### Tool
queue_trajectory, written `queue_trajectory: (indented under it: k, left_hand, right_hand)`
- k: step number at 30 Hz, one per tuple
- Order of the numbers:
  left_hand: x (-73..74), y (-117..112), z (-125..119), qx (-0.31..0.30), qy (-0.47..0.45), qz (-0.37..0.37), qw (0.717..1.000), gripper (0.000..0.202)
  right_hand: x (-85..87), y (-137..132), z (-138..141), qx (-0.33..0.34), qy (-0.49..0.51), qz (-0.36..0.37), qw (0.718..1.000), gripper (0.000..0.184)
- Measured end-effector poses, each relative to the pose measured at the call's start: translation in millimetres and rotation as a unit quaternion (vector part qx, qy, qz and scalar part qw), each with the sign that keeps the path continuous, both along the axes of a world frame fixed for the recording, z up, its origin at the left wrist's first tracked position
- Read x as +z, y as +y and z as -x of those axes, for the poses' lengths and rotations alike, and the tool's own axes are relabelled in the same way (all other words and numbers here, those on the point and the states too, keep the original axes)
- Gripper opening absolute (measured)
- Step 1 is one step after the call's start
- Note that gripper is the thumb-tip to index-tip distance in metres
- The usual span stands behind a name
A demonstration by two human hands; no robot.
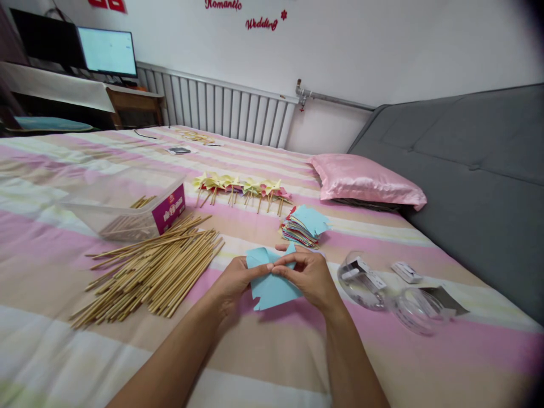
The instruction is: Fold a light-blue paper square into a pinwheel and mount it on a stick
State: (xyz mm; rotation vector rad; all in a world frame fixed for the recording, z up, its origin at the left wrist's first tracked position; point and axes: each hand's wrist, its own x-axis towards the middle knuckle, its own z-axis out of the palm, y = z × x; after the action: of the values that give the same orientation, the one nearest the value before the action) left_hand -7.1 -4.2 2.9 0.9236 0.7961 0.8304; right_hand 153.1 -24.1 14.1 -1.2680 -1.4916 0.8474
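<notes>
Both my hands hold one sheet of light blue paper (276, 292) above the bed. My left hand (238, 280) pinches its left side, thumb on top near the middle. On the right, my right hand (308, 272) grips the paper with thumb and fingertips close to the centre, where a corner is bent inward. Slits show along the paper's edges. Just beyond my right hand lies a stack of coloured paper squares (297, 231) topped by a light blue sheet. To the left of my left hand spreads a pile of thin wooden sticks (157, 272).
A clear plastic box (127, 212) with sticks stands at left. Several paper pinwheels (242, 187) on sticks lie farther back. At right are a clear round container (361, 280), its clear lid (419, 311) and a small white box (406, 272). A pink pillow (369, 178) rests by the grey headboard (463, 164).
</notes>
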Motion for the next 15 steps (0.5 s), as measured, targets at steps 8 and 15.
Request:
queue_trajectory:
  k: [8,15]
  left_hand:
    - [2.1,-1.3,-0.6,0.015,0.028,-0.005,0.999,0.034]
    - [-0.5,0.2,-0.5,0.01,0.003,-0.011,1.0,0.04]
  right_hand:
    - [-4.8,1.9,-1.5,0.011,0.003,-0.018,1.0,0.012]
    - [-5.3,1.8,-0.6,0.01,0.006,-0.022,1.0,0.01]
